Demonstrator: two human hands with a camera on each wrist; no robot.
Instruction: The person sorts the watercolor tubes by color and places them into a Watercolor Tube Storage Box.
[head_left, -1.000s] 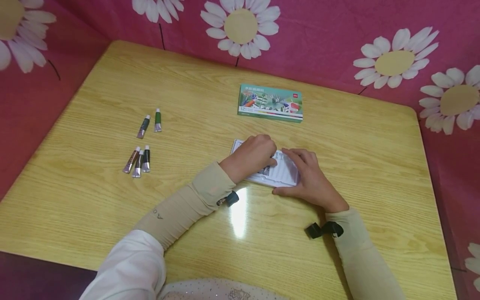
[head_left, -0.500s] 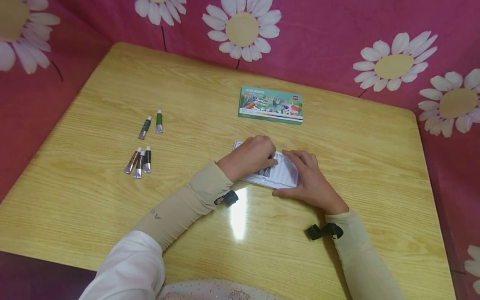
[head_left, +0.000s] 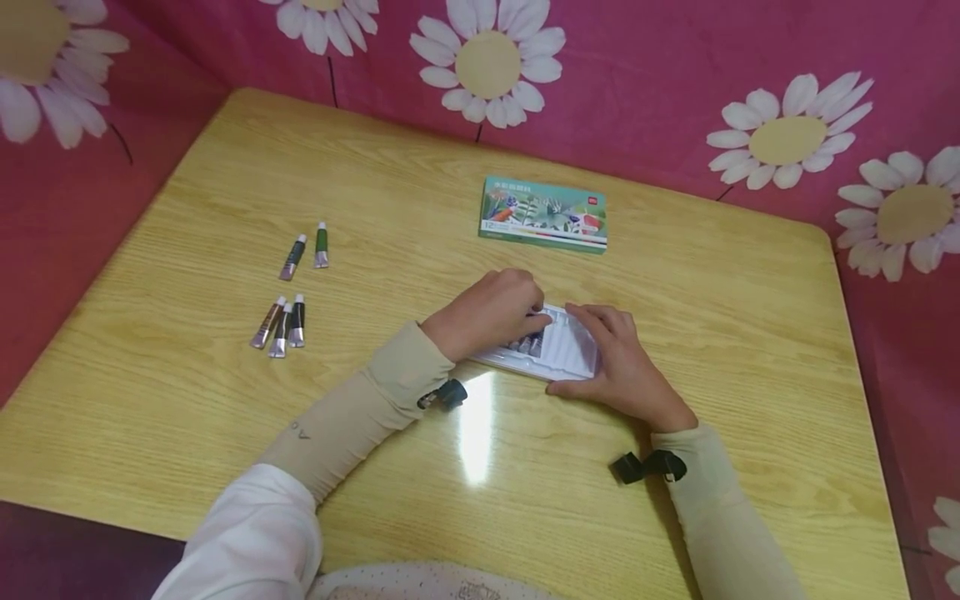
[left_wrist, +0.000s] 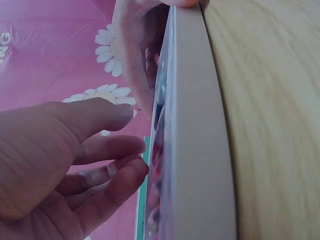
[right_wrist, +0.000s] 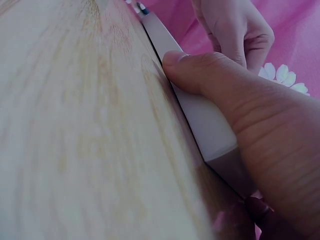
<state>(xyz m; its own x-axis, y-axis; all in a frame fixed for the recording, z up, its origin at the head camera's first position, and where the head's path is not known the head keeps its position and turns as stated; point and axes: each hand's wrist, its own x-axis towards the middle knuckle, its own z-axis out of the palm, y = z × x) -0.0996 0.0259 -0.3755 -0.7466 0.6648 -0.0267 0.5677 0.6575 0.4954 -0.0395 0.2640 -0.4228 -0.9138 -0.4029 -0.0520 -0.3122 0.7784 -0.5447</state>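
A white plastic tray (head_left: 576, 343) lies on the table, holding several paint tubes (head_left: 534, 343) side by side; slots at its right end are bare. My right hand (head_left: 628, 367) grips that end, thumb along the near side and fingers at the far edge. In the right wrist view the thumb presses on the tray's side wall (right_wrist: 207, 122). Over the tubes hovers my left hand (head_left: 487, 312), covering the tray's left part in the head view. The left wrist view shows its thumb and fingers loosely bent, with a gap and nothing between them.
Behind the tray lies a green paint box (head_left: 543, 214) with a printed plant picture. To the left are a green tube (head_left: 322, 246), a dark bluish tube (head_left: 293, 257) and a cluster of three dark tubes (head_left: 279, 329). A flowered pink cloth (head_left: 637, 100) hangs beyond the table.
My left hand has shifted slightly left over the tray, so more of the tubes show. My right hand has stayed on the tray's right end.
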